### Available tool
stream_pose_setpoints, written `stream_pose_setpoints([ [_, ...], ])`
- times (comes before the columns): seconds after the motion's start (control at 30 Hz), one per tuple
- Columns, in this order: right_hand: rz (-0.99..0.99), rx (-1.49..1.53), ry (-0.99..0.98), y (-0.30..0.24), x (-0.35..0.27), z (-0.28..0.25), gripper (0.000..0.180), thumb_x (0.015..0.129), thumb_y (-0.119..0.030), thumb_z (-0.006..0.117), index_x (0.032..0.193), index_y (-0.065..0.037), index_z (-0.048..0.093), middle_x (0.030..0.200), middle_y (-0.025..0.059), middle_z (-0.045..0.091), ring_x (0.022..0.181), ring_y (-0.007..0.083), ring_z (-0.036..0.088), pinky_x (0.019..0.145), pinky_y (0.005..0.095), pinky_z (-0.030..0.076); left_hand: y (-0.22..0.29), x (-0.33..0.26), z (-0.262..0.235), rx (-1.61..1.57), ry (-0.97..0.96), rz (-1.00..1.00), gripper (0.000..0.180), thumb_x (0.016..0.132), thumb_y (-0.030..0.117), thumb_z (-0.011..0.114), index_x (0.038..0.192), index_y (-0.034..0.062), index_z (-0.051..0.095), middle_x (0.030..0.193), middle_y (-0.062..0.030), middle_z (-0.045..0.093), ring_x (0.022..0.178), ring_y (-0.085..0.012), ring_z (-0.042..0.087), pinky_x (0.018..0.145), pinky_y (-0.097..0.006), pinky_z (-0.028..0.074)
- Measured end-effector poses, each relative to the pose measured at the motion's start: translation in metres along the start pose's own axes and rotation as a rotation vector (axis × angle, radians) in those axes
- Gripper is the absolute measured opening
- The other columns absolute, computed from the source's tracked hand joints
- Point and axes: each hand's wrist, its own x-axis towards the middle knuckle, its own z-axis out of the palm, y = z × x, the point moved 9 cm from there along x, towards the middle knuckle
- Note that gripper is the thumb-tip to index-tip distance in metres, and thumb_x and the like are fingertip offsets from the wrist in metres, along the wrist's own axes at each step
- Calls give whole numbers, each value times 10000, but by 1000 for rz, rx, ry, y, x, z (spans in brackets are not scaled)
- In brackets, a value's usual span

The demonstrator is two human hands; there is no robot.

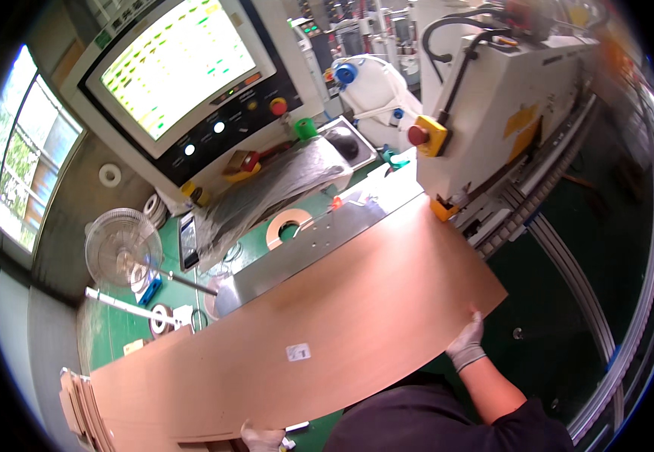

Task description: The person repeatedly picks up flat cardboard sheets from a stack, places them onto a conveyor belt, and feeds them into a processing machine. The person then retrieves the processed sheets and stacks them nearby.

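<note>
At machine infeed: long wooden panel, gripped at its near edge by gloved left hand and right hand; risk: skewed entry jams it, judging by widely spaced grips.

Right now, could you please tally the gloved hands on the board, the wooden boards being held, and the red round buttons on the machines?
Gloved hands: 2, left hand and right hand
Wooden board: 1
Red round buttons: 2, control panel and yellow box
Total: 5

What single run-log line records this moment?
left hand: grips panel near edge | right hand: grips far edge | panel end: at machine infeed
</note>
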Motion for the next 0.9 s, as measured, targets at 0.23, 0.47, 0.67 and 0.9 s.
stream_pose_setpoints([
  [0.23,-131,-90,18,-111,39,1,544,1026,-411,474,1448,-75,541,1442,122,594,1317,345,558,1112,527,446,-91,-51,49,154,-64,-188,743,943,497,601,1533,74,444,1537,-168,514,1424,-411,446,1180,-593,354],
  [0.47,-224,-254,14,-192,69,-8,579,1080,-432,425,1524,-60,437,1492,144,531,1347,346,530,1127,500,441,-140,-72,64,763,-320,-471,644,1116,436,438,1563,-12,324,1513,-299,467,1367,-440,525,1153,-533,438],
  [0.67,-261,-389,-107,-123,33,-14,579,1096,-453,429,1537,-79,431,1513,110,512,1386,290,498,1138,463,437,-93,-81,148,2192,-606,292,511,988,383,633,1336,10,628,1078,-168,740,1070,-285,713,979,-393,536],
  [0.9,19,-408,-155,60,-54,4,722,1006,-605,536,1522,-103,477,1542,71,512,1419,283,455,1208,453,333,-10,-38,115,2551,-295,762,1099,755,745,723,1581,99,394,1664,-171,296,1556,-427,194,1261,-565,136],
])
